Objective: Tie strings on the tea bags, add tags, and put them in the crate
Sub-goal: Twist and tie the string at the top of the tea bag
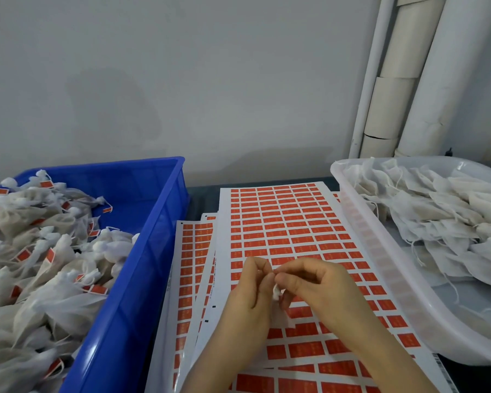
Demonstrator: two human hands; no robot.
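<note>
My left hand [248,293] and my right hand [315,285] meet above the sheets of red tag stickers [281,222]. Between their fingertips they pinch a small white tea bag [277,293], mostly hidden by the fingers; whether a string is tied on it I cannot tell. The blue crate [153,222] at the left holds several tea bags with red tags [40,251]. At the right, a clear plastic tray [380,251] holds a heap of untagged white tea bags [437,217] with loose strings.
Several sticker sheets lie stacked and fanned on the dark table between crate and tray. White and beige pipes [403,75] stand against the grey wall at the back right.
</note>
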